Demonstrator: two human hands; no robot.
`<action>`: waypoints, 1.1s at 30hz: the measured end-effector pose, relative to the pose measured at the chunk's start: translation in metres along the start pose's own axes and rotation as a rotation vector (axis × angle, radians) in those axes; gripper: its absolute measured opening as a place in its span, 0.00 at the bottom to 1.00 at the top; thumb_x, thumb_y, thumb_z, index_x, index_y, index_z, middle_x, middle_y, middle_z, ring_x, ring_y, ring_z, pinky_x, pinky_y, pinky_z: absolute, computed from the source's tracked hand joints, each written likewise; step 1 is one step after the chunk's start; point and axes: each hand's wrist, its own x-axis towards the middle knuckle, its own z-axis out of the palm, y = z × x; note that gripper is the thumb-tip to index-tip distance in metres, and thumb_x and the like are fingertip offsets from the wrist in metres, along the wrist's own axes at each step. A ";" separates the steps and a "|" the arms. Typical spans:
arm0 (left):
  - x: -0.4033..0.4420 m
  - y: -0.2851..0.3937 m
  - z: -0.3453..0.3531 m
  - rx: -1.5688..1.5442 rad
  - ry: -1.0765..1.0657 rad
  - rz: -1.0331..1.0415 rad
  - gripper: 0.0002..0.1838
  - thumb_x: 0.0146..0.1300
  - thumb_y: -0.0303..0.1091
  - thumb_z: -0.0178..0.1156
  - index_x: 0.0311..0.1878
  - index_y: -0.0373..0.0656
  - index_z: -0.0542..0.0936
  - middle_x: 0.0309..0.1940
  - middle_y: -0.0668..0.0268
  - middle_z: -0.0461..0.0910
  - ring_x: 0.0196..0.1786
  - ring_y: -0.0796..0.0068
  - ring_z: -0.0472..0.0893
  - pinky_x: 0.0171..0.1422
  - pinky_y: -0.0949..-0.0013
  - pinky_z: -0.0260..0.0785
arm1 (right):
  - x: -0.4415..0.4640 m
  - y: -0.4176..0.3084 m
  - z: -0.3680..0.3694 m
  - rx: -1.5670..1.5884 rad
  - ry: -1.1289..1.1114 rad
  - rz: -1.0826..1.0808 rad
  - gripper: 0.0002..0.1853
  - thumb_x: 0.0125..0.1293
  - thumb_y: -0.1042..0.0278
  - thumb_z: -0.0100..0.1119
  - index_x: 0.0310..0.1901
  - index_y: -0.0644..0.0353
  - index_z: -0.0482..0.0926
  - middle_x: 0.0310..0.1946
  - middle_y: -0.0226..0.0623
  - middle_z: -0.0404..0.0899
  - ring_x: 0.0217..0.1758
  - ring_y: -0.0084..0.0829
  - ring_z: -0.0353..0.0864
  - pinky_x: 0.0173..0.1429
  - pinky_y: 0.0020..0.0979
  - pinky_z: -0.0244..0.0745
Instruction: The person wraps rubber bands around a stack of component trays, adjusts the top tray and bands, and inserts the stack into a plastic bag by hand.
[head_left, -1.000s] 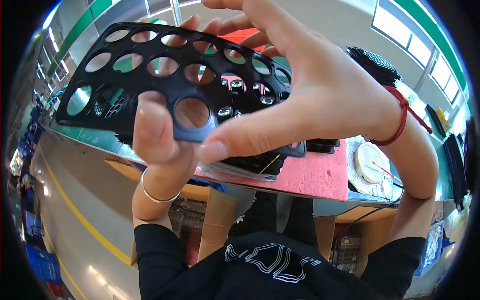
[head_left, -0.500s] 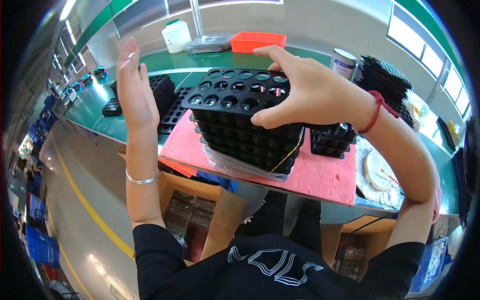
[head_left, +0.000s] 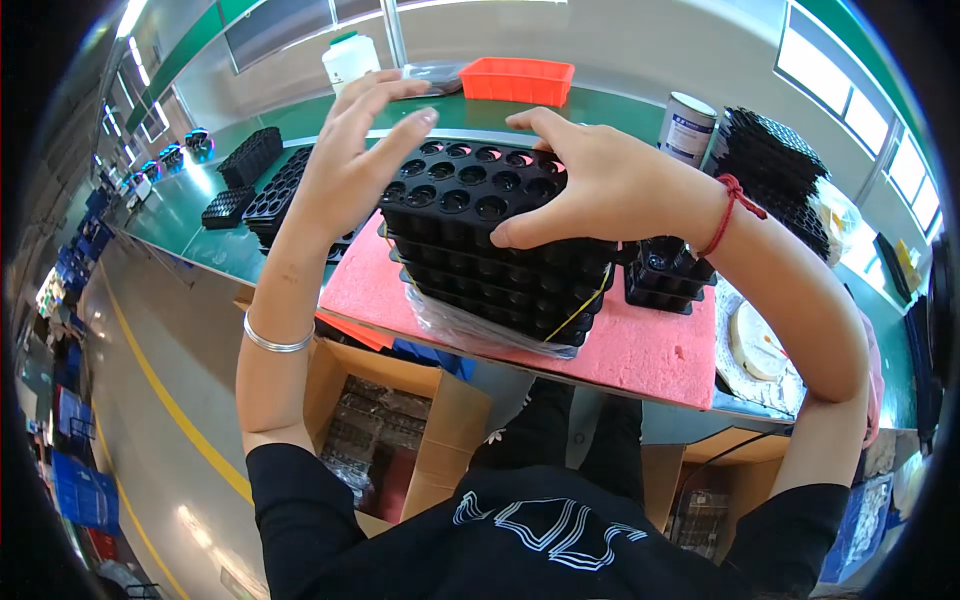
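A stack of black plastic trays with round holes (head_left: 500, 275) stands on a pink foam sheet (head_left: 650, 355), with clear plastic film and a yellow band around its lower part. My right hand (head_left: 600, 185) grips the right end of the top tray (head_left: 450, 188), thumb along its front edge and some fingertips hidden behind it. Above the tray's left end is my left hand (head_left: 360, 150), fingers apart and holding nothing; whether it touches the tray I cannot tell.
More black trays (head_left: 280, 195) stand left on the green bench (head_left: 185, 245). Behind are a white jug (head_left: 350, 62) and an orange bin (head_left: 516, 82). To the right are a smaller tray stack (head_left: 665, 280), a can (head_left: 687, 128) and a roll of tape (head_left: 757, 342). Open cardboard boxes (head_left: 455, 440) sit below.
My left hand has swung right and tilted inward, over the left end of the top tray. My right hand has shifted slightly left and stays at the tray's right end.
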 end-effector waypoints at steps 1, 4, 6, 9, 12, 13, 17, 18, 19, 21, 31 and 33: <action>0.001 0.002 0.004 0.076 -0.053 0.042 0.21 0.65 0.45 0.57 0.54 0.40 0.79 0.64 0.54 0.68 0.69 0.58 0.65 0.74 0.62 0.52 | 0.001 0.001 0.000 -0.010 0.004 -0.005 0.53 0.44 0.38 0.71 0.66 0.68 0.62 0.50 0.59 0.76 0.53 0.50 0.78 0.61 0.33 0.70; 0.005 0.013 0.011 0.172 -0.165 0.098 0.21 0.66 0.44 0.54 0.55 0.40 0.77 0.64 0.54 0.68 0.69 0.56 0.65 0.74 0.60 0.53 | 0.007 0.003 0.002 -0.024 -0.008 -0.002 0.54 0.43 0.38 0.72 0.65 0.69 0.63 0.50 0.58 0.77 0.52 0.48 0.78 0.59 0.33 0.71; 0.008 0.013 0.015 0.178 -0.240 0.119 0.20 0.67 0.43 0.53 0.56 0.39 0.76 0.63 0.54 0.69 0.69 0.55 0.65 0.73 0.60 0.53 | 0.008 0.001 0.002 -0.047 -0.004 0.000 0.54 0.42 0.38 0.72 0.64 0.69 0.63 0.49 0.58 0.77 0.52 0.47 0.78 0.58 0.33 0.71; 0.012 0.010 0.021 0.228 -0.377 0.254 0.20 0.69 0.40 0.50 0.57 0.36 0.74 0.61 0.52 0.69 0.66 0.54 0.67 0.71 0.60 0.56 | 0.008 0.001 0.001 -0.072 -0.002 -0.010 0.54 0.41 0.38 0.72 0.63 0.70 0.64 0.47 0.56 0.78 0.50 0.46 0.79 0.57 0.33 0.71; 0.013 0.021 0.029 0.065 -0.640 0.088 0.22 0.70 0.40 0.47 0.60 0.34 0.70 0.58 0.50 0.73 0.62 0.53 0.70 0.66 0.61 0.61 | 0.008 0.005 0.003 -0.056 -0.002 -0.019 0.53 0.41 0.37 0.73 0.62 0.71 0.66 0.45 0.55 0.79 0.48 0.44 0.81 0.54 0.32 0.73; 0.012 0.022 0.030 0.064 -0.645 0.092 0.22 0.70 0.40 0.47 0.60 0.34 0.70 0.58 0.50 0.73 0.62 0.53 0.70 0.66 0.61 0.61 | 0.008 0.007 0.004 -0.039 -0.002 -0.020 0.52 0.40 0.37 0.73 0.61 0.71 0.67 0.43 0.54 0.80 0.46 0.43 0.81 0.52 0.31 0.75; 0.013 0.024 0.031 0.081 -0.610 0.071 0.23 0.70 0.41 0.47 0.60 0.34 0.71 0.56 0.48 0.74 0.60 0.50 0.71 0.66 0.60 0.61 | 0.007 0.009 0.004 -0.010 -0.015 0.013 0.52 0.40 0.36 0.73 0.60 0.70 0.68 0.43 0.53 0.80 0.43 0.41 0.83 0.46 0.29 0.78; 0.013 0.023 0.031 0.078 -0.599 0.086 0.23 0.70 0.41 0.47 0.60 0.34 0.71 0.56 0.48 0.74 0.60 0.50 0.72 0.66 0.60 0.62 | 0.006 0.008 0.004 0.001 -0.028 0.026 0.52 0.40 0.35 0.73 0.60 0.70 0.68 0.42 0.53 0.80 0.42 0.41 0.83 0.44 0.29 0.79; 0.012 0.020 0.032 0.075 -0.609 0.092 0.23 0.70 0.41 0.47 0.60 0.34 0.71 0.56 0.48 0.74 0.60 0.50 0.72 0.66 0.60 0.62 | 0.004 0.007 0.004 0.012 -0.040 0.037 0.53 0.40 0.34 0.72 0.60 0.70 0.68 0.42 0.52 0.81 0.41 0.41 0.83 0.43 0.29 0.80; 0.012 0.011 0.032 0.189 -0.578 0.270 0.22 0.70 0.40 0.47 0.60 0.34 0.71 0.56 0.47 0.74 0.60 0.49 0.71 0.66 0.59 0.62 | -0.001 0.011 0.006 -0.011 -0.003 0.034 0.51 0.43 0.33 0.72 0.59 0.69 0.69 0.44 0.53 0.80 0.46 0.41 0.82 0.49 0.33 0.78; 0.009 0.028 0.033 0.121 -0.546 0.055 0.33 0.69 0.52 0.48 0.62 0.30 0.69 0.61 0.46 0.71 0.66 0.49 0.68 0.72 0.59 0.55 | -0.074 0.037 0.025 -0.444 0.692 -0.875 0.10 0.50 0.68 0.65 0.37 0.55 0.82 0.33 0.30 0.76 0.43 0.30 0.76 0.47 0.31 0.73; 0.009 0.027 0.034 0.111 -0.548 0.005 0.36 0.67 0.56 0.50 0.63 0.29 0.69 0.62 0.45 0.71 0.67 0.50 0.67 0.73 0.60 0.54 | -0.087 0.035 0.038 -0.657 0.659 -0.968 0.10 0.50 0.69 0.62 0.36 0.54 0.81 0.34 0.28 0.75 0.44 0.27 0.75 0.46 0.30 0.72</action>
